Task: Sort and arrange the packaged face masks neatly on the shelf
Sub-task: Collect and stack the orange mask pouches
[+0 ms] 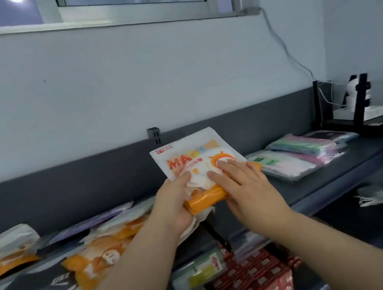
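Dark grey shelf (356,156) spans your view. Nearest, at 6 o'clock, red boxes (255,281) sit below it. At centre your left hand (173,206) grips a white-and-orange mask pack (187,155), thumb on top. Your right hand (246,186) presses flat-fingered on its face. Orange packs (97,256) lie at 8 o'clock, pastel packs (299,154) farther at 2 o'clock.

A: What's in shot, body-wise?
B: One person. Left hand (174,206), right hand (246,186), left forearm (132,278), right forearm (330,243).
A: Clothing?
B: Both forearms bare right down to the bottom edge. Nails too blurred to call.
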